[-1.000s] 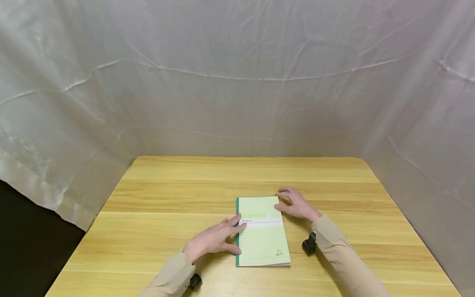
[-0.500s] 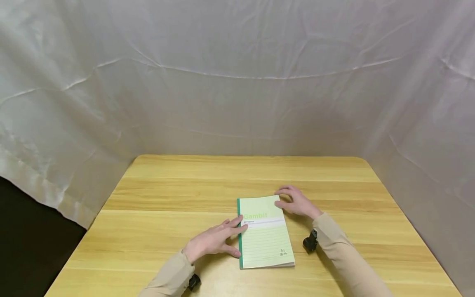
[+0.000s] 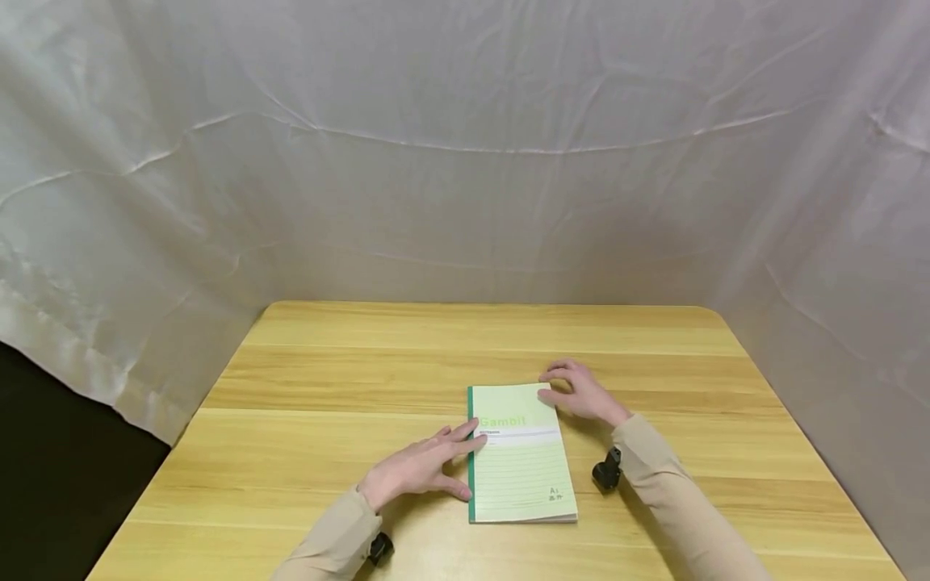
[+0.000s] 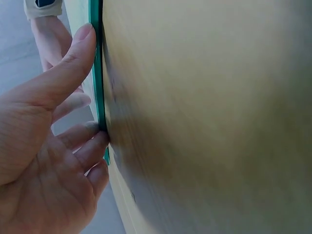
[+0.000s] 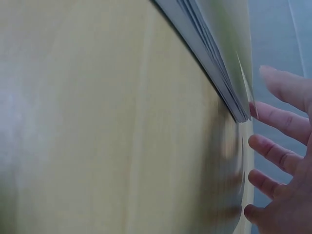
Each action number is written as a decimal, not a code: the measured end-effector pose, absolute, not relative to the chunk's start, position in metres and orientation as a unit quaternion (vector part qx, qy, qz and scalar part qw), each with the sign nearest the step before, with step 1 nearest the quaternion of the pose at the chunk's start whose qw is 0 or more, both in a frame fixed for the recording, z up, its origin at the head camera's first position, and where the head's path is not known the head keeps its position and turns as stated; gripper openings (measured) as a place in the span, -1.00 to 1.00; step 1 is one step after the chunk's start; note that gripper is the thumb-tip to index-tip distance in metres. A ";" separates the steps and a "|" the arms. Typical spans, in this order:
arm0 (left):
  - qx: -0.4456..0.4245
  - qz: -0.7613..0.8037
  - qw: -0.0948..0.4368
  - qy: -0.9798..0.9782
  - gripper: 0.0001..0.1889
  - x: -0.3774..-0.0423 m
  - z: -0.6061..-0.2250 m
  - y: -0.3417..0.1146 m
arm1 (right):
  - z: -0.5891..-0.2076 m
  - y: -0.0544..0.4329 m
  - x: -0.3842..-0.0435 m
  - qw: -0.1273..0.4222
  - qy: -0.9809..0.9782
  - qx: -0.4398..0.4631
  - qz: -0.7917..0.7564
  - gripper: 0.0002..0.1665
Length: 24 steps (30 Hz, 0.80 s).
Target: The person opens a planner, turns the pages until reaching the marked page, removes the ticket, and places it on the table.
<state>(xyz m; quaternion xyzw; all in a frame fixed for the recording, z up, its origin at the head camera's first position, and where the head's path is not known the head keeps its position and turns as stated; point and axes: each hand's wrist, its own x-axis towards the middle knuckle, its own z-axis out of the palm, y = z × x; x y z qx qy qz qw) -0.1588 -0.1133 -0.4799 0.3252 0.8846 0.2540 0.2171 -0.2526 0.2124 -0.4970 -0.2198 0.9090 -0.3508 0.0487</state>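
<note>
A pale green notebook point(image 3: 516, 468) with a dark green spine lies closed on the wooden table. Its cover reads "Gambit", with small writing low on the right. My left hand point(image 3: 425, 466) is at the spine, fingers spread over the cover's left edge and thumb against the green strip point(image 4: 97, 73). At the far right corner is my right hand point(image 3: 581, 395), fingers loosely bent. In the right wrist view, its index fingertip touches the page corners point(image 5: 243, 114), and the thumb point(image 5: 282, 85) stands apart from the cover, which lifts slightly there.
The wooden table point(image 3: 327, 379) extends around the notebook. Pale grey cloth point(image 3: 465, 226) hangs behind it and at both sides. Both wrists carry small black cameras, one below the left sleeve point(image 3: 330, 537) and one beside the right sleeve point(image 3: 676, 500).
The notebook has shifted slightly to the right. My right hand has moved up a little at its corner, while my left hand has stayed nearly in place by the spine.
</note>
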 end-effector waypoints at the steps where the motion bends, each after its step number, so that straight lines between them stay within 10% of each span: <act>1: 0.324 0.254 0.217 0.885 -0.09 -0.159 -0.480 -0.114 | -0.497 0.212 -0.252 0.047 0.908 -0.218 -0.354 -0.63; 9: 0.322 0.274 0.224 0.878 -0.07 -0.161 -0.482 -0.115 | -0.494 0.210 -0.253 0.040 0.887 -0.200 -0.414 -0.67; 24: 0.296 0.376 0.195 0.856 -0.06 -0.165 -0.479 -0.105 | -0.470 0.190 -0.239 0.197 0.652 -0.079 -0.728 -0.25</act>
